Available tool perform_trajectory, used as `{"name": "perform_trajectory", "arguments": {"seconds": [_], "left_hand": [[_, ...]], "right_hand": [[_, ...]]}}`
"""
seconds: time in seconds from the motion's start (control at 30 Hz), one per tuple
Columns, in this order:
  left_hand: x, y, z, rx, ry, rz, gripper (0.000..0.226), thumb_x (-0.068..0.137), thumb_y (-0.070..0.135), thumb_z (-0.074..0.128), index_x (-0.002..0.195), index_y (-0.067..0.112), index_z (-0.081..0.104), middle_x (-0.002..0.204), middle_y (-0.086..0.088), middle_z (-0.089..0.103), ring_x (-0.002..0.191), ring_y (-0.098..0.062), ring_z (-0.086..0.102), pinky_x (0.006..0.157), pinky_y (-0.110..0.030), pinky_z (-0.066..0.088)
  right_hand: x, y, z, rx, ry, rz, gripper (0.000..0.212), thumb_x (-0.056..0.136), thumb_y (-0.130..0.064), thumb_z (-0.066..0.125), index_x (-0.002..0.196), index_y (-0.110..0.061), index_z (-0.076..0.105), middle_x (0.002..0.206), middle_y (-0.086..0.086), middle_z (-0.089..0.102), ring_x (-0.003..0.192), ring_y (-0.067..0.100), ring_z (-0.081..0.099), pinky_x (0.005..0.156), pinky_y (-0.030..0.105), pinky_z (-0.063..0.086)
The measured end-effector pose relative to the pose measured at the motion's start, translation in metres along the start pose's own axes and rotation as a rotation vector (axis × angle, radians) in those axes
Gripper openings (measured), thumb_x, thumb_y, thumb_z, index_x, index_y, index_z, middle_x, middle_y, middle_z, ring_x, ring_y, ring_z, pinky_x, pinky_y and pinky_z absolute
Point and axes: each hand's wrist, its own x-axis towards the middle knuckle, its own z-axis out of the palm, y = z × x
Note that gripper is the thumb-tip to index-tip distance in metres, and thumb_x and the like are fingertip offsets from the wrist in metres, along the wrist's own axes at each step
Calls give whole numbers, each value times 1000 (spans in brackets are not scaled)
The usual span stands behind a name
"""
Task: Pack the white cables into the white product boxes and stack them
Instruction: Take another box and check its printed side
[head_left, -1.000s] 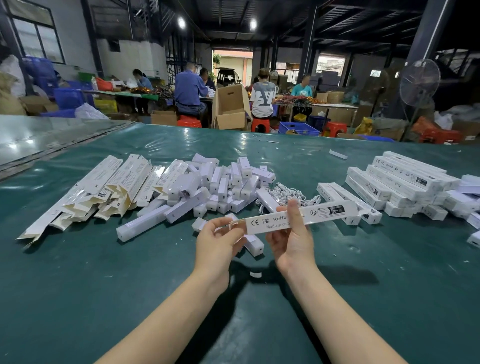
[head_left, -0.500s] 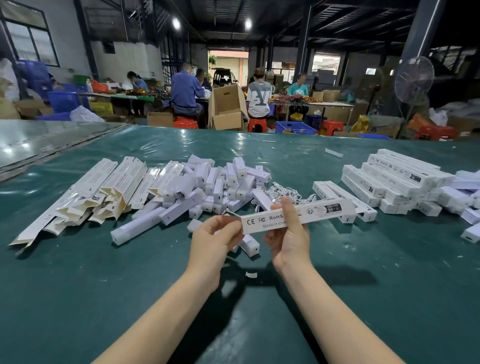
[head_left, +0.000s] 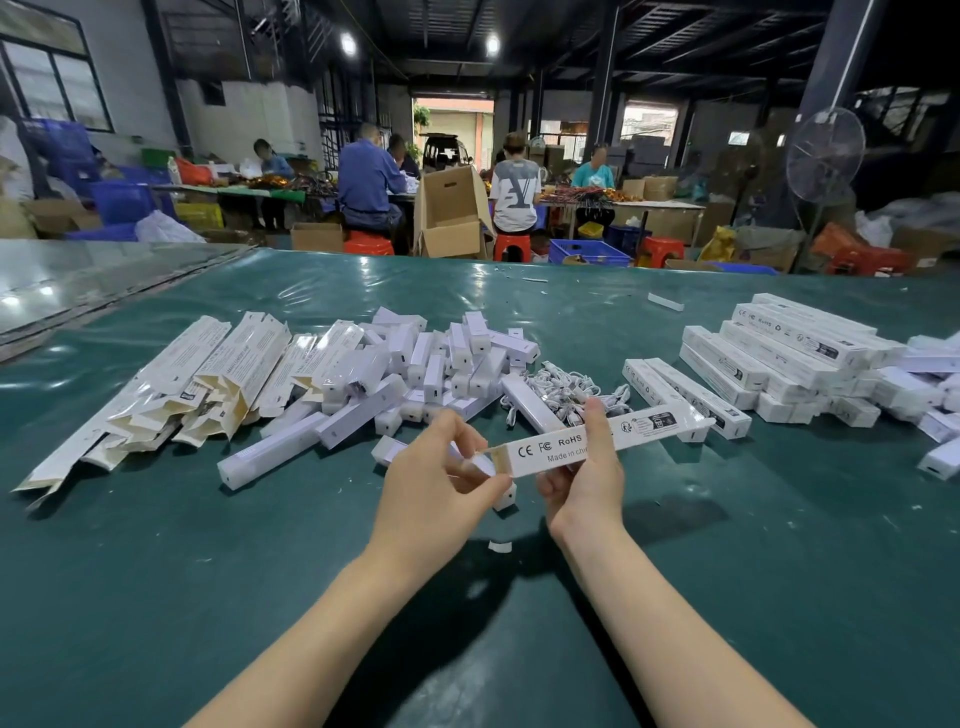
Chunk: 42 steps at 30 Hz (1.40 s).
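On the table (head_left: 156, 571) I see flat box sleeves (head_left: 208, 374) at far left, a heap of loose units (head_left: 431, 364) just right of them, the cables (head_left: 571, 387) right of that heap, stacked boxes (head_left: 789, 353) at far right, and a product box (head_left: 644, 428) held nearest me, before the cables.

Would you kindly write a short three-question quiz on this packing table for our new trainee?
1. True or false: the right hand holds the printed box above the table.
2. Which hand pinches the box's flap end? A) left hand B) right hand C) neither
3. Fill in: the stack of closed boxes sits on the table's ____ side.
Key: 1 true; 2 A; 3 right.
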Motion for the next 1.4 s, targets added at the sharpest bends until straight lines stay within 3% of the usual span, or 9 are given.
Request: {"name": "perform_trajectory", "arguments": {"seconds": [0.13,0.3,0.43,0.53,0.7,0.87,1.07,1.23,1.4], "left_hand": [[0,-3,-3,108,-71,139,46,66,1,74,57,26,37,73,1,61,59,-9,56,54,-22,48],[-4,-2,2,98,-114,222,51,65,-5,74,55,31,39,90,15,65,73,-7,61,60,-26,53],[3,-1,-2,-157,13,-96,37,71,-1,72,58,21,46,63,2,68,52,-14,63,55,-24,50],[11,-1,-9,-502,-37,-345,24,77,0,68,66,8,48,65,-9,62,48,-14,60,52,-26,55],[12,-5,-8,-684,-72,-471,14,83,12,61,71,8,54,74,-10,61,54,-11,63,53,-21,53],[14,-6,-6,-650,63,-477,12,84,18,62,75,11,60,77,-7,65,59,-7,63,53,-19,53],[14,-5,-5,-690,231,-513,12,80,13,67,69,11,63,76,-6,66,65,-14,59,60,-20,56],[13,-6,-2,-625,412,-435,10,81,8,68,70,8,66,68,-1,66,57,-1,61,57,-13,52],[11,-6,1,-535,444,-338,21,85,5,61,73,21,67,68,10,69,63,-2,63,67,-16,54]], "right_hand": [[-4,0,1,11,-8,16,25,81,-42,64,70,-22,54,38,-10,46,31,4,40,34,10,29],[-7,2,3,-1,-59,76,29,84,-38,61,69,-14,56,47,-2,53,33,6,45,32,12,29],[-11,-3,7,94,-270,175,33,75,-50,59,73,-17,60,52,-3,60,39,8,50,38,14,36],[-12,-10,4,131,-461,186,33,65,-49,55,75,-19,67,58,-3,60,31,4,39,31,10,29],[-4,-16,-4,15,-405,161,17,67,-33,61,71,-18,58,53,-3,60,27,3,32,29,10,25],[-4,-14,-5,-5,-384,179,16,85,-24,55,71,-16,59,55,0,64,29,5,41,29,10,26],[-5,-12,-4,-18,-441,124,18,88,-17,51,74,-9,59,51,2,61,32,8,47,32,14,37],[-10,-6,1,14,-509,118,18,89,-9,46,81,-5,61,52,5,63,38,10,55,39,18,47],[-13,-4,3,86,-529,124,15,88,-8,46,87,-5,61,59,6,68,44,12,61,45,20,52]]}}
